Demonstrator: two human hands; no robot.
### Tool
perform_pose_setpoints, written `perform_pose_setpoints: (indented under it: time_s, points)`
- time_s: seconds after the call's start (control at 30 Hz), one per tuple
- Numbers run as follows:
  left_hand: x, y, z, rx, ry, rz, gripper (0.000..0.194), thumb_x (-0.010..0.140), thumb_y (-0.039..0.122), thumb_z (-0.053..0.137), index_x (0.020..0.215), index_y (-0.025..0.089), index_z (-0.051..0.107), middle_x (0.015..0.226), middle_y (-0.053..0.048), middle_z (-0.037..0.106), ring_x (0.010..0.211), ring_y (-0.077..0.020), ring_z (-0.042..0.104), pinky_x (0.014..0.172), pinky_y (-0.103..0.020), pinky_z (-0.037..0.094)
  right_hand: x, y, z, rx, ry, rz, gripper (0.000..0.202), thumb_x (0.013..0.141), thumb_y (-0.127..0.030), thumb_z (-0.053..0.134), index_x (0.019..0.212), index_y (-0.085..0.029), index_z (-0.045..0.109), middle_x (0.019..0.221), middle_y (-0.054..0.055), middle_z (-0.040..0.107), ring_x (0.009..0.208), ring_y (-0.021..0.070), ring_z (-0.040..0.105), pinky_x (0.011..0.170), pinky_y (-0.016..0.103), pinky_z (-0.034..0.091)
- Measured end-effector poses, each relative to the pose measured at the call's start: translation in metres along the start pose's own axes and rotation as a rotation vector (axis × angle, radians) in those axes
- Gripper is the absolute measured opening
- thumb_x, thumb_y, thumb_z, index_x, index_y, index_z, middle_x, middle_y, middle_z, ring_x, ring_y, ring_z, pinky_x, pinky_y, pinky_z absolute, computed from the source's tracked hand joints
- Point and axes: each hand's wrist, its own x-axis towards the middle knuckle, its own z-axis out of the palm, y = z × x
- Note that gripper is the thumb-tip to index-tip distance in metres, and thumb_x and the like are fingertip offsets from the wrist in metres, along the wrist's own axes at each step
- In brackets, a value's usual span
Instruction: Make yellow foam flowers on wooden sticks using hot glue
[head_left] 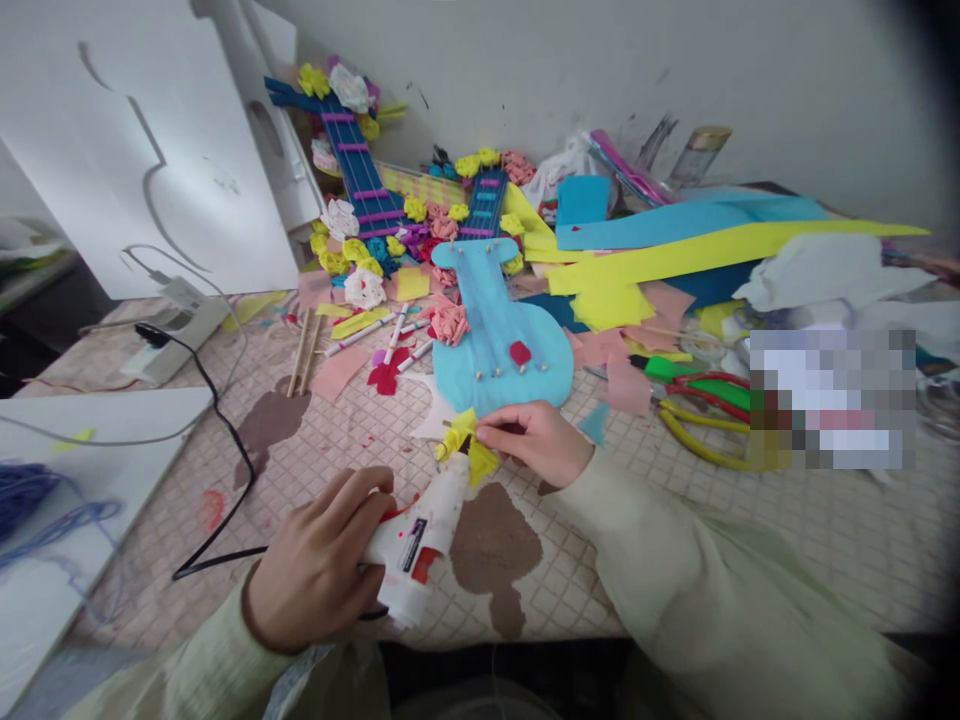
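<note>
My left hand (326,560) is wrapped round a white glue gun (420,540) with red parts, its nozzle pointing up at a crumpled yellow paper piece (480,458). My right hand (536,440) pinches that yellow piece from the right, just above the nozzle. Directly behind lies a light blue guitar-shaped cutout (502,350) with strings, small pegs and a dark red paper patch (520,352) on it. A pink crumpled paper flower (448,322) touches its left side.
Dark blue instrument shapes (360,170) with paper flowers lean at the back wall. Scissors (697,430) and a green marker (697,385) lie on the right. A power strip (176,335) and black cord (225,420) are on the left; two wooden sticks (302,355) lie nearby.
</note>
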Motion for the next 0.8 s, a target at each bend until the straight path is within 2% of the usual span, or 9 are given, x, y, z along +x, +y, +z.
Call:
perform_pose_setpoints:
  time_s: [0.13,0.3,0.5,0.8]
  points:
    - [0.0001,-0.0018,0.0002,0.005,-0.008,0.022,0.027,0.064,0.01,0.039,0.088,0.014,0.051,0.098,-0.013,0.054,0.082,-0.0219,0.054,0.064,-0.032,0.047,-0.0001,-0.0003,0.0,-0.001,-0.004,0.003,0.023,0.072,-0.029,0.055,0.079,-0.01,0.067,0.054,-0.002,0.054,0.045,0.0059,0.039,0.044,0.021,0.028]
    - [-0.0003,0.0006,0.0011,-0.018,0.016,-0.034,0.025,0.065,0.009,0.038,0.085,0.013,0.052,0.097,-0.013,0.055,0.082,-0.0217,0.053,0.068,-0.033,0.047,0.0003,-0.0005,-0.0004,0.015,-0.006,0.0,0.022,0.072,-0.029,0.055,0.077,-0.012,0.067,0.053,-0.003,0.053,0.045,0.0059,0.039,0.044,0.021,0.029]
    - [-0.0025,0.0013,0.0011,-0.033,0.017,-0.04,0.026,0.065,0.009,0.039,0.087,0.012,0.051,0.098,-0.014,0.053,0.084,-0.0231,0.052,0.068,-0.035,0.045,-0.0011,-0.0034,-0.0016,0.063,0.0,0.053,0.02,0.071,-0.028,0.056,0.076,-0.011,0.067,0.048,-0.004,0.049,0.041,0.0047,0.036,0.042,0.02,0.028]
    - [-0.0021,0.0009,-0.0006,-0.011,0.052,-0.058,0.023,0.066,0.011,0.041,0.086,0.014,0.052,0.096,-0.012,0.054,0.083,-0.0221,0.054,0.068,-0.032,0.045,-0.0006,-0.0024,-0.0017,0.047,0.009,0.052,0.023,0.07,-0.03,0.056,0.078,-0.012,0.067,0.054,-0.002,0.055,0.043,0.0052,0.039,0.042,0.02,0.029]
